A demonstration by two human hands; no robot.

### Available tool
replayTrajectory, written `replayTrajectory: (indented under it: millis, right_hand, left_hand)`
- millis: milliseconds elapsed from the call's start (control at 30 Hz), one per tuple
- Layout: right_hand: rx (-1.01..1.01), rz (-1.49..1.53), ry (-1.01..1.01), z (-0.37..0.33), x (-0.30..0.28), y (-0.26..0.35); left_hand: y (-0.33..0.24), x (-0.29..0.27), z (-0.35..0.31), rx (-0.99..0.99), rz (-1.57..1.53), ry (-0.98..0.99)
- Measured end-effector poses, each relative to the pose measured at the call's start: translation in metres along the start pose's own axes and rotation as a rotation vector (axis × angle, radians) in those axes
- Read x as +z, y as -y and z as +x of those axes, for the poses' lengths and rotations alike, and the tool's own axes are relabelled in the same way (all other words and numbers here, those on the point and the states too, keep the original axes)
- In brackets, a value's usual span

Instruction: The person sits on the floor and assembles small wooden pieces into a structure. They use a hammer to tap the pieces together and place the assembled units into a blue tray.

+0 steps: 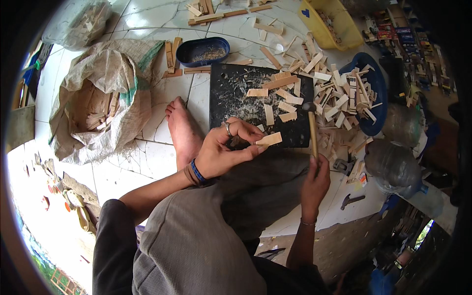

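Note:
Between the thumb and fingers of my left hand [228,150] is a small flat wood piece [270,139], pale and oblong. My left hand hovers over the near edge of a black board [231,113] strewn with wood crumbs. My right hand [315,183] grips the handle of a hammer [312,130], its head up beside the board's right edge. Several short wood pieces [287,107] lie on the board, and a longer brown strip [280,82] lies among them near the far side.
Right of the board, wood offcuts [339,98] heap up against a blue basin [379,93]. A second hammer [352,200] and a clear bottle [393,164] lie nearer. At left stands an open woven sack [64,113]; beyond are a blue oval tub [186,51] and a yellow tub [314,27].

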State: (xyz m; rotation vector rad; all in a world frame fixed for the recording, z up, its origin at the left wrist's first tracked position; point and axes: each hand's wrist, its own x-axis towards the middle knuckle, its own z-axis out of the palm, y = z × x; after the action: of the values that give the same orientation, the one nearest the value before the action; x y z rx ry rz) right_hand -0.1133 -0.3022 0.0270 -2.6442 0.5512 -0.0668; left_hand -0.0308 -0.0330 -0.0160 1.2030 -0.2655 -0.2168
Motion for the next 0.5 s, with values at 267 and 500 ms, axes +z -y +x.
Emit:
replayTrajectory:
  millis: [267,500]
  right_hand:
    - [-0.377,0.079,0.178,-0.043,-0.084,0.041]
    - [-0.581,0.032,0.342,-0.047,-0.078,0.051]
  left_hand:
    - [0.002,-0.001,-0.001,-0.048,-0.047,0.029]
    - [-0.001,-0.002,0.001,-0.045,-0.108,0.042]
